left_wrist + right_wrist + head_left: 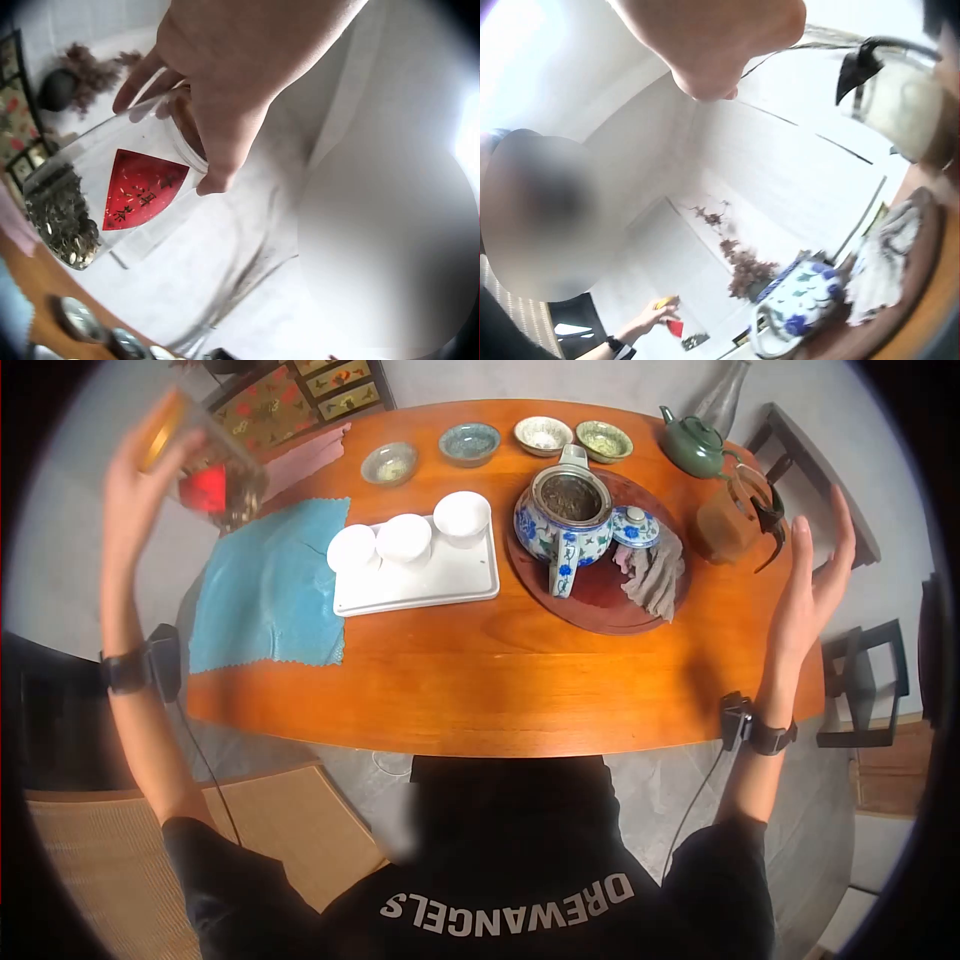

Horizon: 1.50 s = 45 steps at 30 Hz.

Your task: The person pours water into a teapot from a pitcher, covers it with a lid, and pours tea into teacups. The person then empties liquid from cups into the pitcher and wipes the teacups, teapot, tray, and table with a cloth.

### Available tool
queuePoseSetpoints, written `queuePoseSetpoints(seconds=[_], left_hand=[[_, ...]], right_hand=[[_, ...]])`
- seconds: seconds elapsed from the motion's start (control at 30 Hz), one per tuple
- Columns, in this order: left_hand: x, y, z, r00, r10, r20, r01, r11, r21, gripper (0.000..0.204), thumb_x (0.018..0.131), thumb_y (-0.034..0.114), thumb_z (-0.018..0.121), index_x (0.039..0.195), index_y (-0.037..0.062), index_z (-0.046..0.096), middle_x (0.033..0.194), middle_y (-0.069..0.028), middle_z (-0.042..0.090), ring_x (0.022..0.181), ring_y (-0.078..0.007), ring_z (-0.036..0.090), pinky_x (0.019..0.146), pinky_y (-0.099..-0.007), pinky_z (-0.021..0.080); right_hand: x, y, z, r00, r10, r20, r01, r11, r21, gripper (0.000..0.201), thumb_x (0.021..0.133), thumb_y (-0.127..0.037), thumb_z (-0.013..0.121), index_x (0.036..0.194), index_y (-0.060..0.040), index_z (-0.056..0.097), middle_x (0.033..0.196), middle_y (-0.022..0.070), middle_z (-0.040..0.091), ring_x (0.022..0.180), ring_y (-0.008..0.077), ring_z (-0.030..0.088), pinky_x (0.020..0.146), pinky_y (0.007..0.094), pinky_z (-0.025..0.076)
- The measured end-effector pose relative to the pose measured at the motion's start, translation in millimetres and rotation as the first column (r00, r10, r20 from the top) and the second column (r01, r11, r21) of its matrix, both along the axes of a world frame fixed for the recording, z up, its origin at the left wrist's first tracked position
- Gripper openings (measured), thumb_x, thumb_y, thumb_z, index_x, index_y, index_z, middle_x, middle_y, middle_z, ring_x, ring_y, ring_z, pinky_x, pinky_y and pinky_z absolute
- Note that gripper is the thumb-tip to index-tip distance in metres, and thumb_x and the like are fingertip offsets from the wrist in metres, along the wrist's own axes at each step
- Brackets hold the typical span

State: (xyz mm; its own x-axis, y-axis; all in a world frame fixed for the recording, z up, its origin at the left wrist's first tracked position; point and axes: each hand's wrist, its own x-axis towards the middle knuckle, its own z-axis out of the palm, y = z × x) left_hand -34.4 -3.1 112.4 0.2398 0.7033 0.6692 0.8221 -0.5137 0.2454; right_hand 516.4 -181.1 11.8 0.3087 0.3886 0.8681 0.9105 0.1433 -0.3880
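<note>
My left hand (140, 470) is raised at the table's left end and grips a clear glass jar (215, 475) with a red label, tilted on its side. In the left wrist view the jar (112, 202) holds dry tea leaves at its lower end, and my fingers (217, 127) curl round its mouth. My right hand (815, 585) is lifted at the right end, fingers straight, holding nothing. A blue-and-white teapot (565, 520) stands open, full of leaves, on a round wooden tray (600, 610). Its lid (634, 526) and a grey cloth (655, 575) lie beside it.
A white tray (450, 585) carries three white cups. A blue cloth (270, 585) lies left of it. Several small bowls (470, 443) line the far edge. A green teapot (692, 445) and a glass pitcher of tea (735, 515) stand at the right. Chairs (860, 680) flank the table.
</note>
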Motion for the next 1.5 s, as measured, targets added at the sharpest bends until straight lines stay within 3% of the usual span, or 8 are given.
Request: queuePoseSetpoints(seconds=[0.1, 0.27, 0.5, 0.67, 0.73, 0.8, 1.13, 1.5], left_hand=[[-60.3, 39.8, -64.3, 0.998, -0.027, -0.049, 0.02, 0.991, -0.135, 0.068, 0.088, 0.031, 0.075, 0.146, 0.0033, 0.054, 0.133, -0.0176, 0.065, 0.122, -0.0212, 0.061, 0.106, -0.035, 0.044], [-77.5, 35.4, -128.5, 0.999, 0.044, 0.007, -0.04, 0.957, -0.289, 0.07, 0.087, 0.028, 0.077, 0.148, 0.0042, 0.052, 0.136, -0.0192, 0.061, 0.126, -0.0249, 0.059, 0.105, -0.038, 0.045], [-71.7, 17.9, -122.1, 0.99, 0.04, 0.132, 0.01, 0.935, -0.354, 0.07, 0.089, 0.027, 0.076, 0.15, 0.006, 0.049, 0.142, -0.0196, 0.055, 0.131, -0.031, 0.055, 0.111, -0.0404, 0.041], [4.9, -18.7, -80.4, 0.985, 0.071, -0.157, -0.014, 0.942, 0.335, 0.053, 0.092, 0.022, 0.067, 0.14, 0.0031, 0.056, 0.141, -0.0184, 0.057, 0.141, -0.0347, 0.045, 0.118, -0.0429, 0.032], [30.3, -22.4, -79.0, 0.993, -0.095, -0.064, 0.111, 0.938, 0.33, 0.039, 0.093, 0.018, 0.064, 0.13, 0.0029, 0.063, 0.129, -0.0128, 0.064, 0.128, -0.0279, 0.056, 0.11, -0.0384, 0.04], [44.3, -23.6, -84.4, 0.906, -0.309, 0.289, 0.391, 0.873, -0.292, 0.024, 0.095, 0.015, 0.062, 0.115, 0.0017, 0.067, 0.11, -0.006, 0.068, 0.107, -0.0182, 0.062, 0.095, -0.0316, 0.046], [47.7, 46.0, -195.8, 0.745, -0.254, 0.617, 0.529, 0.787, -0.316, 0.018, 0.101, 0.022, 0.061, 0.088, 0.0106, 0.064, 0.082, 0.0077, 0.06, 0.063, -0.0003, 0.043, 0.056, -0.0193, 0.03], [37.9, 49.2, -239.4, 0.669, -0.221, 0.71, 0.621, 0.692, -0.37, 0.02, 0.104, 0.026, 0.055, 0.101, 0.0084, 0.064, 0.07, 0.0104, 0.039, 0.061, -0.0005, 0.033, 0.054, -0.0204, 0.021]], right_hand=[[35.4, -3.3, -29.7, 0.986, -0.141, -0.09, 0.138, 0.99, -0.039, 0.053, 0.101, -0.027, 0.062, 0.146, -0.0037, 0.049, 0.151, 0.0154, 0.047, 0.142, 0.0265, 0.042, 0.119, 0.0404, 0.029], [76.5, 2.8, -86.1, 0.804, 0.118, -0.582, -0.19, 0.98, -0.065, 0.057, 0.106, -0.035, 0.055, 0.153, -0.0066, 0.04, 0.148, 0.0146, 0.05, 0.138, 0.0225, 0.047, 0.113, 0.0374, 0.036], [92.7, 14.7, -88.9, 0.489, 0.271, -0.829, -0.468, 0.884, 0.013, 0.029, 0.104, -0.038, 0.057, 0.099, -0.0102, 0.063, 0.084, -0.0015, 0.055, 0.081, 0.0094, 0.053, 0.077, 0.0264, 0.039], [80.1, 19.8, -63.3, 0.249, 0.351, -0.903, -0.528, 0.831, 0.178, 0.028, 0.101, -0.038, 0.063, 0.086, -0.0154, 0.055, 0.076, -0.0048, 0.045, 0.068, 0.0092, 0.038, 0.068, 0.0256, 0.034], [86.4, 27.9, -51.1, 0.314, 0.321, -0.893, -0.496, 0.858, 0.135, 0.029, 0.1, -0.038, 0.063, 0.083, -0.0167, 0.053, 0.074, -0.006, 0.041, 0.066, 0.0084, 0.034, 0.066, 0.0255, 0.03], [89.7, 32.8, -29.3, 0.396, 0.394, -0.83, -0.596, 0.797, 0.094, 0.029, 0.1, -0.036, 0.064, 0.082, -0.0173, 0.052, 0.074, -0.0065, 0.039, 0.066, 0.0074, 0.03, 0.064, 0.026, 0.027], [-4.6, 64.6, 57.8, 0.705, 0.401, -0.585, -0.649, 0.697, -0.304, 0.034, 0.094, -0.042, 0.07, 0.085, -0.0097, 0.067, 0.076, -0.0076, 0.053, 0.073, 0.0038, 0.045, 0.074, 0.0229, 0.034], [-32.6, 85.2, 65.2, 0.892, 0.376, -0.252, -0.44, 0.594, -0.674, 0.032, 0.094, -0.031, 0.07, 0.086, 0.0002, 0.07, 0.082, -0.0003, 0.067, 0.082, 0.0074, 0.055, 0.081, 0.0262, 0.043]])
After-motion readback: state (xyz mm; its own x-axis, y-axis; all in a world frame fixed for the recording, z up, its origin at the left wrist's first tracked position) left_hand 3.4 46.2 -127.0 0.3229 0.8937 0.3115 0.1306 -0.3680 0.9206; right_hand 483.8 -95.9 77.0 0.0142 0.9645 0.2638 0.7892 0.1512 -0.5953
